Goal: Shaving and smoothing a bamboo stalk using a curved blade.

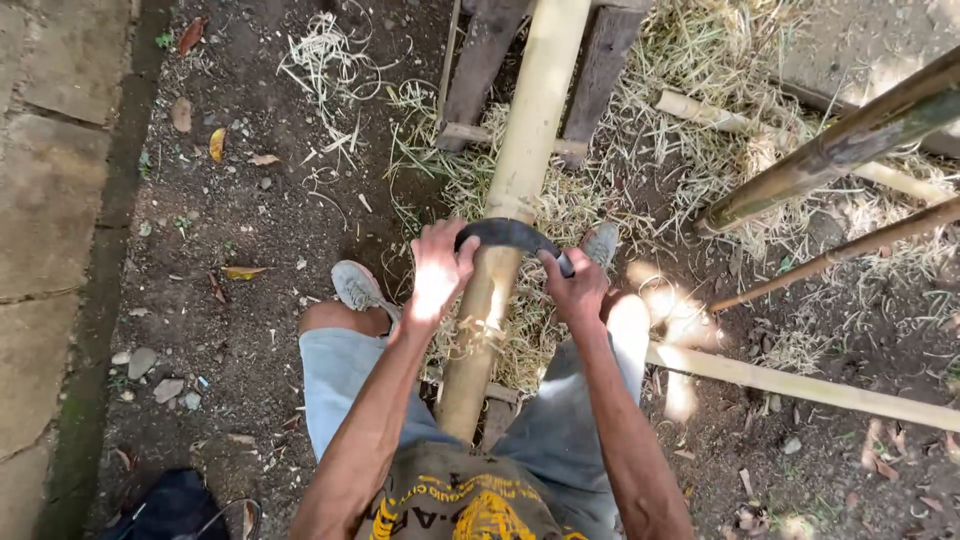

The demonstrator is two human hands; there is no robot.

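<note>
The person sits astride a long bamboo pole [515, 190] that runs up from between the knees onto a dark wooden trestle [600, 60]. Across the pole lies a curved dark blade [505, 233], seemingly a 2-handled scraping knife. The left hand [437, 275] is wrapped tight round its left end, the right hand [575, 290] closed firmly on the right grip. Pale shavings [520, 330] litter the dirt below, and more bamboo poles [800, 385] lie and lean to the right. To scrape well, it seems best to keep both wrists level, the blade square across the pole, and the pull even and shallow.
</note>
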